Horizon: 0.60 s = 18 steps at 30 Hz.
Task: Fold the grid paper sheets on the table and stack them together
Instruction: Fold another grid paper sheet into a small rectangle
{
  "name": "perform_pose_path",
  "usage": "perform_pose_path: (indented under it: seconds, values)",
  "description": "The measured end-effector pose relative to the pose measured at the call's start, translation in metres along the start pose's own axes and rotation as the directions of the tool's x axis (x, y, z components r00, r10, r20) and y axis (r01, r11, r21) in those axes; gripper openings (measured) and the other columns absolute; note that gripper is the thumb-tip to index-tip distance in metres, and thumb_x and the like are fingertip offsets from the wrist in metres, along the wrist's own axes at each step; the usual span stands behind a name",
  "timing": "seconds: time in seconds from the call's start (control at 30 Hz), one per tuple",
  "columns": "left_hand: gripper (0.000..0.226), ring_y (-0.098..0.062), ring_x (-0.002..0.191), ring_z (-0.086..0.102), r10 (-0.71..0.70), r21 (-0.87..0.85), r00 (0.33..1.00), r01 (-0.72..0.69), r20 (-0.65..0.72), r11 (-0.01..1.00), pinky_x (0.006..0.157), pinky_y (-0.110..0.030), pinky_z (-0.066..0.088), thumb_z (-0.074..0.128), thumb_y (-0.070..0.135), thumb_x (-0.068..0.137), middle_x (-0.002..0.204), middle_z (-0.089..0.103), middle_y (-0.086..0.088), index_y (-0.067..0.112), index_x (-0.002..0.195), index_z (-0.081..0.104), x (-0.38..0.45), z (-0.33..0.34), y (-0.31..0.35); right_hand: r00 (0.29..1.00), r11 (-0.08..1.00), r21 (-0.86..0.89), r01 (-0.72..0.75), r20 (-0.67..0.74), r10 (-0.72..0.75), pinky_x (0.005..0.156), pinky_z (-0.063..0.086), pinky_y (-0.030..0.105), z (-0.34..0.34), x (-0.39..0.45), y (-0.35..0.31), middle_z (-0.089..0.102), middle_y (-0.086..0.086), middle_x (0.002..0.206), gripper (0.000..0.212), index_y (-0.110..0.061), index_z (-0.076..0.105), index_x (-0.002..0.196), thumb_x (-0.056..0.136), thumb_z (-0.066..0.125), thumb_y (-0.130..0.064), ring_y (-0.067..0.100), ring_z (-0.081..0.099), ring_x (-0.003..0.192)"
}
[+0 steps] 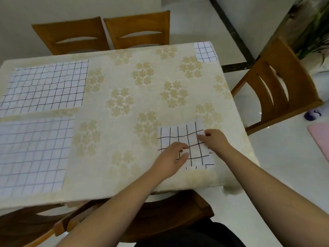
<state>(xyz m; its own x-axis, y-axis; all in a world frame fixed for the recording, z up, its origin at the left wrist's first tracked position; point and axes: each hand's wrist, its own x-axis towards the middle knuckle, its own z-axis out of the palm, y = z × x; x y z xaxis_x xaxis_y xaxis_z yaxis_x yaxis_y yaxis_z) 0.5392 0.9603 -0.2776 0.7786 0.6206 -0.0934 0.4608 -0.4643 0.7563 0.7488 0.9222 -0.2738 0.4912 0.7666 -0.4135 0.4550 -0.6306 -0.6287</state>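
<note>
A partly folded grid paper sheet [179,136] lies near the table's front right edge. My left hand [170,159] pinches a folded edge near the sheet's middle with thumb and fingers. My right hand [216,140] pinches the same folded flap at its right side. Two large unfolded grid sheets lie flat on the left: one at the far left [46,85], one at the near left [33,154]. A small folded grid sheet [205,51] sits at the table's far right corner.
The table [124,82] wears a cream cloth with a floral print. Wooden chairs stand behind it [99,32], at the right [277,90] and under the front edge [124,221]. A plant [316,32] and a pink mat [320,138] are on the floor to the right.
</note>
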Motion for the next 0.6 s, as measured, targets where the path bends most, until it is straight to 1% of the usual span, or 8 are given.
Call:
perform_pose_path:
  seconds: [0.07, 0.13, 0.17, 0.27, 0.37, 0.47, 0.53, 0.6]
  values:
    - [0.035, -0.007, 0.114, 0.051, -0.013, 0.013, 0.998, 0.014, -0.056, 1.0, 0.093, -0.022, 0.041, 0.044, 0.035, 0.101, 0.128, 0.053, 0.005, 0.02, 0.131, 0.052, -0.004, 0.002, -0.018, 1.0, 0.999, -0.047, 0.007, -0.017, -0.008, 0.054, 0.019, 0.032, -0.001, 0.004, 0.007, 0.025, 0.002, 0.056, 0.05, -0.017, 0.026, 0.059, 0.09, 0.063, -0.027, 0.019, 0.029, 0.053]
    - [0.038, -0.012, 0.125, 0.047, -0.049, 0.05, 0.995, 0.054, -0.091, 0.997, 0.103, -0.021, 0.034, 0.044, 0.034, 0.101, 0.137, 0.05, 0.002, 0.019, 0.136, 0.048, -0.007, 0.004, -0.038, 1.0, 0.995, -0.101, -0.011, -0.025, 0.009, 0.051, 0.018, 0.031, -0.002, 0.007, 0.012, 0.026, 0.002, 0.057, 0.049, -0.017, 0.026, 0.06, 0.092, 0.061, -0.029, 0.017, 0.029, 0.051]
    - [0.041, -0.014, 0.13, 0.044, -0.07, 0.076, 0.992, 0.078, -0.103, 0.994, 0.106, -0.022, 0.03, 0.044, 0.033, 0.101, 0.142, 0.047, 0.001, 0.018, 0.139, 0.046, -0.008, 0.005, -0.047, 0.999, 0.992, -0.125, -0.024, -0.027, 0.02, 0.049, 0.018, 0.03, -0.003, 0.009, 0.015, 0.027, 0.001, 0.057, 0.049, -0.016, 0.027, 0.06, 0.092, 0.061, -0.029, 0.016, 0.029, 0.051]
    - [0.048, -0.018, 0.14, 0.034, -0.102, 0.197, 0.988, 0.123, -0.112, 0.973, 0.113, -0.029, 0.026, 0.043, 0.034, 0.101, 0.151, 0.038, -0.004, 0.016, 0.146, 0.04, -0.01, 0.01, -0.071, 0.997, 0.988, -0.135, -0.07, -0.032, 0.066, 0.047, 0.019, 0.026, -0.003, 0.011, 0.023, 0.03, -0.001, 0.055, 0.048, -0.019, 0.028, 0.058, 0.092, 0.061, -0.028, 0.013, 0.031, 0.05]
    - [0.06, -0.024, 0.143, 0.029, -0.068, 0.358, 0.995, 0.088, -0.069, 0.93, 0.113, -0.031, 0.022, 0.028, 0.043, 0.099, 0.155, 0.033, -0.01, 0.01, 0.149, 0.034, -0.008, 0.015, -0.089, 0.996, 0.983, -0.161, -0.092, -0.03, 0.088, 0.048, 0.019, 0.029, -0.002, 0.011, 0.033, 0.028, 0.001, 0.055, 0.048, -0.017, 0.027, 0.059, 0.091, 0.062, -0.027, 0.015, 0.03, 0.05]
    - [0.064, -0.019, 0.148, 0.014, -0.088, 0.467, 0.996, 0.073, 0.011, 0.881, 0.117, -0.037, 0.018, 0.017, 0.047, 0.098, 0.161, 0.015, -0.004, 0.016, 0.154, 0.019, -0.005, 0.019, -0.102, 0.995, 0.982, -0.158, -0.102, -0.026, 0.099, 0.05, 0.02, 0.031, 0.0, 0.013, 0.046, 0.026, 0.002, 0.055, 0.048, -0.015, 0.027, 0.059, 0.09, 0.063, -0.027, 0.017, 0.029, 0.05]
    - [0.062, -0.015, 0.149, 0.004, -0.087, 0.54, 0.995, 0.044, 0.054, 0.841, 0.119, -0.037, 0.011, 0.016, 0.047, 0.099, 0.162, 0.004, 0.001, 0.02, 0.155, 0.01, -0.002, 0.022, -0.108, 0.996, 0.985, -0.15, -0.088, -0.028, 0.085, 0.051, 0.02, 0.031, 0.002, 0.014, 0.052, 0.027, 0.001, 0.055, 0.048, -0.015, 0.028, 0.06, 0.09, 0.063, -0.028, 0.016, 0.028, 0.05]
    - [0.06, -0.015, 0.149, 0.002, -0.066, 0.59, 0.995, 0.01, 0.074, 0.807, 0.12, -0.038, 0.008, 0.019, 0.046, 0.101, 0.162, 0.002, 0.002, 0.022, 0.155, 0.009, 0.0, 0.023, -0.11, 0.998, 0.987, -0.147, -0.065, -0.033, 0.061, 0.051, 0.021, 0.03, 0.004, 0.016, 0.056, 0.028, 0.001, 0.056, 0.046, -0.015, 0.029, 0.061, 0.09, 0.063, -0.028, 0.016, 0.028, 0.051]
